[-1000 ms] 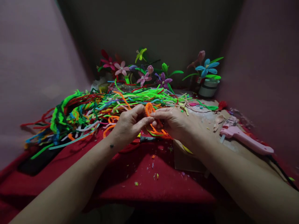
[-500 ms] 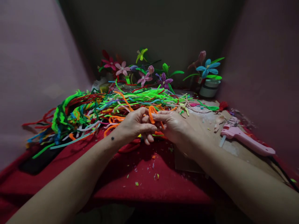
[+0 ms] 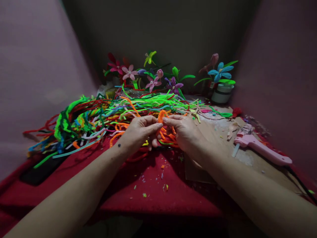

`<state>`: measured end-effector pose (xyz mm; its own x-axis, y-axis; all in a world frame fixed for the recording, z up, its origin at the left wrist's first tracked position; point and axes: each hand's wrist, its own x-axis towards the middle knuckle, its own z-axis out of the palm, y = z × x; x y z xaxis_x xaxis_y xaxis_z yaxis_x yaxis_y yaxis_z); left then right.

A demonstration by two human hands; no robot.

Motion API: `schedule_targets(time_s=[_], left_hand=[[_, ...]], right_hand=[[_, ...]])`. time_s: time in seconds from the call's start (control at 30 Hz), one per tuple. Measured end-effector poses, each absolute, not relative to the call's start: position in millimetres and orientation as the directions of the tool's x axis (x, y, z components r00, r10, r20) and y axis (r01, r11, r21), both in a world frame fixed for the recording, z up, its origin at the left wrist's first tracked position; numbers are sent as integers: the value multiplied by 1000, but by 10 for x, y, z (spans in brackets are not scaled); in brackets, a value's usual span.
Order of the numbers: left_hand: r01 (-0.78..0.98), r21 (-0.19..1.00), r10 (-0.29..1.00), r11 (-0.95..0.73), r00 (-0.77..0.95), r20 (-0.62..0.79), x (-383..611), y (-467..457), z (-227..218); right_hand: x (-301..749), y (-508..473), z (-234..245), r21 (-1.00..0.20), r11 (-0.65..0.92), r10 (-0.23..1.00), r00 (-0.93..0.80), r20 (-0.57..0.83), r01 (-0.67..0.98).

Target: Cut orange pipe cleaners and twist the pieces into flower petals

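An orange pipe cleaner [image 3: 162,114], bent into a loop, is held up between both hands over the front of the pile. My left hand [image 3: 145,130] pinches its left side between thumb and forefinger, the other fingers curled below. On the opposite side my right hand [image 3: 183,130] grips it with thumb and forefinger. Behind and below the fingers lie more orange pipe cleaners [image 3: 168,137], partly hidden by the hands. A heap of pipe cleaners in many colours [image 3: 153,102] spreads just beyond the hands.
Pipe-cleaner flowers [image 3: 153,82] stand along the back, and a blue flower [image 3: 220,72] rises by a jar [image 3: 223,93]. A pink glue gun [image 3: 262,148] rests on cardboard [image 3: 218,145] at right. A black flat object [image 3: 41,170] lies left on the red cloth [image 3: 158,198].
My hands have shifted slightly, and the left thumb and forefinger now meet at the orange loop. The loop looks rounder, and more orange pipe cleaners show beneath.
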<state>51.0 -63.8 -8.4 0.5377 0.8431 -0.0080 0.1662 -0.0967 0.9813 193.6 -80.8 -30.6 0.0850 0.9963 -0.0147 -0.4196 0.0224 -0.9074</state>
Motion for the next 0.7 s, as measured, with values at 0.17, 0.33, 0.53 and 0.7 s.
schedule_targets(time_s=[0.17,0.33,0.53,0.7], left_hand=[[196,976,831,-90,556,-34,507,-664,-73],[106,992,776,65,620,-117,475,-594,-107],[66,985,691,156,705,-157,438,-512,-159],[38,993,732,111,673,-108,436,-528,-141]], right_hand=[[1989,-817,-234,-956,128,989,108,103,-262],[1970,-848,-213,-957,189,976,146,160,-219],[1940,-864,-226,-964,186,970,192,149,-191],[1991,-831,-208,-971,214,964,185,191,-109]])
